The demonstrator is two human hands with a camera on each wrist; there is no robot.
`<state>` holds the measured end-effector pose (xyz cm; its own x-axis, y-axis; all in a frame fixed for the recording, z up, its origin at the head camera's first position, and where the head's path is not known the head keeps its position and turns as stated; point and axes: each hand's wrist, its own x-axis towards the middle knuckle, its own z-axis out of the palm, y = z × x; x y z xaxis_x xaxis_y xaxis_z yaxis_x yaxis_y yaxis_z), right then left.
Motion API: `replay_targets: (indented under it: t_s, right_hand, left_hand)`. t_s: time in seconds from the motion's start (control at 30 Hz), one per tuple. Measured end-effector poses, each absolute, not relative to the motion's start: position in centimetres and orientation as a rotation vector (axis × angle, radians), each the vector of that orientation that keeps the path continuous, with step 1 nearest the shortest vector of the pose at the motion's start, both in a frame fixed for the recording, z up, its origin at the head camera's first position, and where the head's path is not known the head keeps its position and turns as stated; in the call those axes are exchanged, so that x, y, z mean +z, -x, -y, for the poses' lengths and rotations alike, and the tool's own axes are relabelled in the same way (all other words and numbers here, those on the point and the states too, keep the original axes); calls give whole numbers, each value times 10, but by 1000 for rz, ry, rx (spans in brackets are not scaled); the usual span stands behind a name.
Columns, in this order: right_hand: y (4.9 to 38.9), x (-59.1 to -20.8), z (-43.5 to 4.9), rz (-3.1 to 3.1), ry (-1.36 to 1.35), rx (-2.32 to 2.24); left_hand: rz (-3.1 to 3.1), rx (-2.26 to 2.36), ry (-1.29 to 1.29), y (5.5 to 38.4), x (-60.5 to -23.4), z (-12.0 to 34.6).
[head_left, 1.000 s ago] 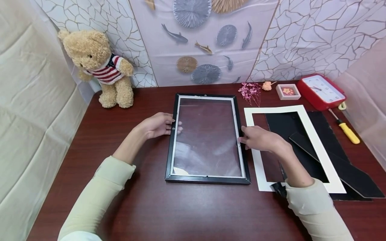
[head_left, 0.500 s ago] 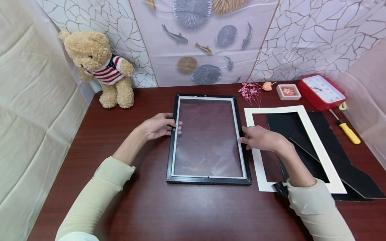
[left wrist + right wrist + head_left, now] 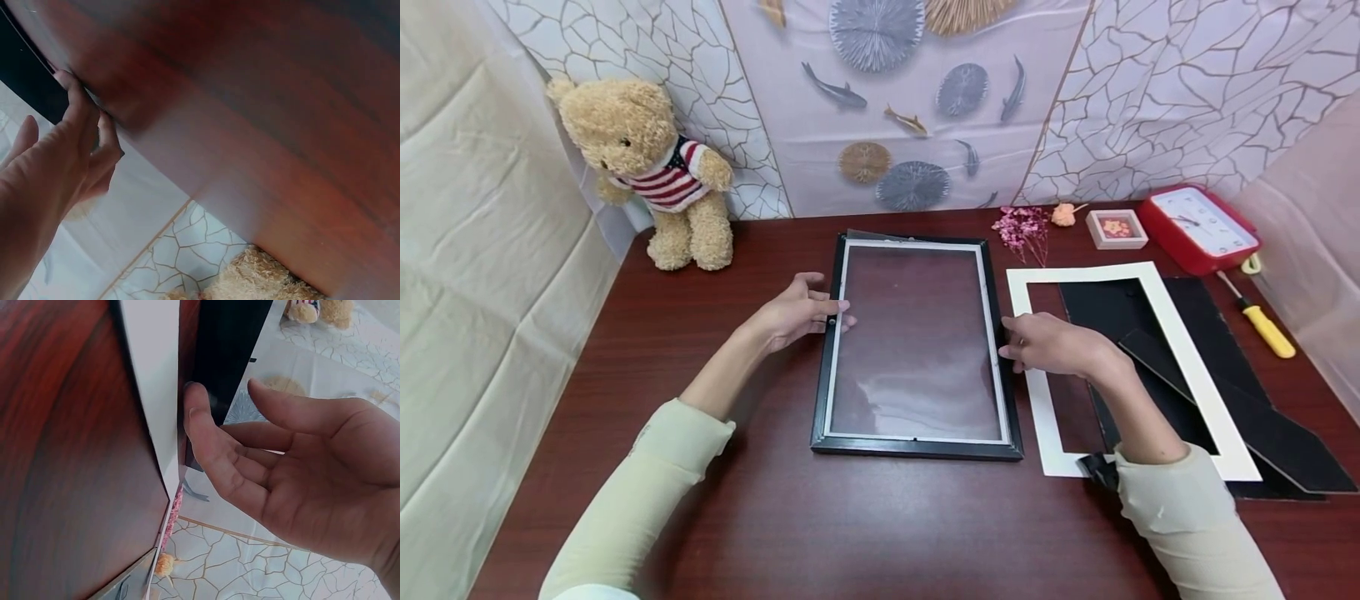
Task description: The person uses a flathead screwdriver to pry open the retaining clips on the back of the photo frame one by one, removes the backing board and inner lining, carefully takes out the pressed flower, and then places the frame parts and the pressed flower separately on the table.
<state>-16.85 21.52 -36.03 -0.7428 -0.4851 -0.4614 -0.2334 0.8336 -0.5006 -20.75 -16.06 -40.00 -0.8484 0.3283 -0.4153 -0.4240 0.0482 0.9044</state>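
Note:
A black picture frame [image 3: 917,450] with a white inner edge lies on the table, a clear sheet [image 3: 917,342] over its opening. The sheet's upper left edge stands a little proud of the frame. My left hand [image 3: 793,312] pinches the sheet's left edge between thumb and fingers, the index finger raised; some fingertips show through the sheet. In the left wrist view, the left hand [image 3: 62,147] is at the dark frame's edge. At the frame's right side, my right hand [image 3: 1048,343] rests its fingertips, thumb apart from fingers in the right wrist view.
A white mat [image 3: 1045,408] overlaps a black backing board [image 3: 1210,333] with a stand leg [image 3: 1285,442] on the right. Beyond are a yellow screwdriver [image 3: 1268,331], red clock [image 3: 1202,229], small box [image 3: 1117,228] and pink dried flowers [image 3: 1024,229]. A teddy bear [image 3: 647,167] sits back left.
The clear sheet's upper left edge has risen past the frame's top. My left thumb has moved over the frame's left edge and the index finger has lifted. The right hand has barely moved.

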Motion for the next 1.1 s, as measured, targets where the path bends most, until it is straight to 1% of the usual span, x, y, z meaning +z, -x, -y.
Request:
replay_targets:
  t_s: [0.13, 0.3, 0.47, 0.6, 0.87, 1.1]
  right_hand:
    - [170, -362, -214, -2420, 537, -551]
    - [170, -362, -213, -2423, 538, -540]
    - [169, -362, -213, -2429, 529, -553]
    - [169, -363, -214, -2435, 531, -562]
    - [169, -365, -217, -2436, 538, -584]
    - [171, -364, -215, -2428, 543, -587]
  left_hand:
    - [-1956, 1768, 84, 202, -398, 161]
    - [-2136, 1609, -3, 197, -396, 160]
    - [-2145, 1579, -39, 194, -395, 160]
    - [-2107, 1650, -33, 196, -396, 161]
    - [-1666, 1955, 141, 206, -398, 163]
    - [-1623, 2006, 168, 206, -397, 163]
